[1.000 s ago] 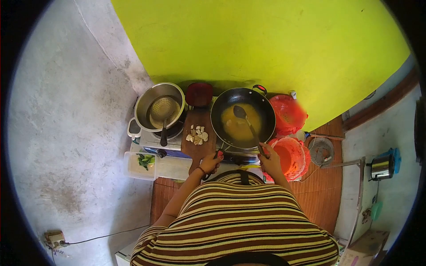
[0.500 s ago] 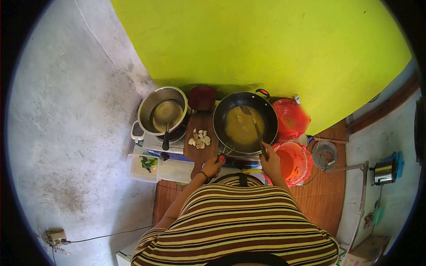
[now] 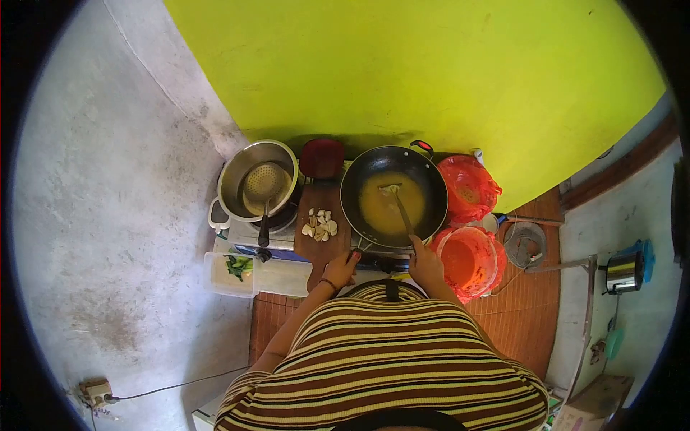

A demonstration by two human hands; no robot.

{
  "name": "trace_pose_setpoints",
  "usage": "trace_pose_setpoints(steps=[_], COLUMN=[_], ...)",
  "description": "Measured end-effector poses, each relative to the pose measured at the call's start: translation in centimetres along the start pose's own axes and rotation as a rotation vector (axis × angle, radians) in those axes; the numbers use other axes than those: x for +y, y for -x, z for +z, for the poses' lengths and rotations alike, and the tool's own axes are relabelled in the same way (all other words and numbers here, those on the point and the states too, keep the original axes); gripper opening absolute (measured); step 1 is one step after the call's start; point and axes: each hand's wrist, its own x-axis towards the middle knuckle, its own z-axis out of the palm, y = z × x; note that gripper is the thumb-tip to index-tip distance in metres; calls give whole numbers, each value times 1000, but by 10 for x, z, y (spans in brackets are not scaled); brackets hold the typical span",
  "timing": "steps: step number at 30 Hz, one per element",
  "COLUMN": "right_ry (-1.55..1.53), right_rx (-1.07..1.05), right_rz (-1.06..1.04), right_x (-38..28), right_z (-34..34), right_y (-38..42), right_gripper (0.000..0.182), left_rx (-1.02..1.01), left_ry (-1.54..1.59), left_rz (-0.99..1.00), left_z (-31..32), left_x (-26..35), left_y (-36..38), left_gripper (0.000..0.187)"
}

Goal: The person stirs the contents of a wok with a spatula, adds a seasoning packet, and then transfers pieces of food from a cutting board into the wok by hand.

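Note:
A black wok [image 3: 353, 197] with yellowish liquid sits on the stove [image 3: 287, 248]. My left hand [image 3: 341, 271] is closed around the wok's near handle, whose red-and-black end shows by the fingers. My right hand [image 3: 426, 263] grips a long-handled spatula [image 3: 405, 214], its head in the liquid with something pale on it. Left of the wok, a wooden cutting board [image 3: 316, 251] bears peeled garlic cloves [image 3: 320, 225]. Farther left stands a steel pot [image 3: 228, 188] with a skimmer [image 3: 264, 183] resting in it.
Two red plastic-lined containers [image 3: 468, 192] [image 3: 496, 266] stand right of the wok. A dark red container [image 3: 321, 159] is behind the board. Front left, a clear plastic box [image 3: 223, 284] holds green leaves. A green wall [image 3: 431, 72] rises behind the stove.
The spatula's head has moved left and a little toward me in the wok, and my right hand has shifted left and slightly nearer. My left hand stays at the handle.

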Motion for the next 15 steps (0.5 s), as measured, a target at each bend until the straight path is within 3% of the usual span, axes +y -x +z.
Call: trace_pose_setpoints(steps=[2,8,15], right_ry=[25,19,-112], right_rx=[-25,-65,11], right_rz=[5,47,-12], right_x=[0,3,6], right_z=[3,4,-19], right_y=[0,-2,3], right_gripper=[52,49,43], left_rx=[24,-60,-22], left_ry=[-4,2,-39], left_rz=[75,-1,25], left_z=[3,-2,0], left_x=[-2,11,5], left_y=[-3,2,-1], left_gripper=[42,39,40])
